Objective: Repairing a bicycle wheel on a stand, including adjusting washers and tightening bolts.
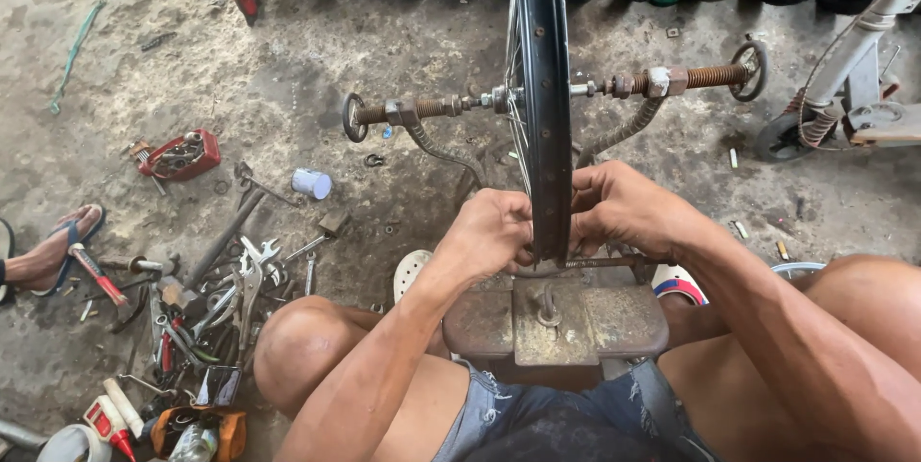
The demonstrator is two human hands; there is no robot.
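Note:
A black bicycle wheel rim stands upright, edge-on, its axle clamped between two rusty threaded screws of a truing stand. My left hand is closed against the left side of the rim's lower edge, at the spokes. My right hand grips the rim's right side at the same height. Whether a small tool sits in either hand is hidden by the fingers. My bare knees flank the stand's rusty base plate.
A heap of wrenches, pliers and hammers lies on the dirty concrete at my left, with a red tool box, a small white can and tubes. Another person's sandalled foot is at far left. Bicycle wheels line the back; a scooter stands right.

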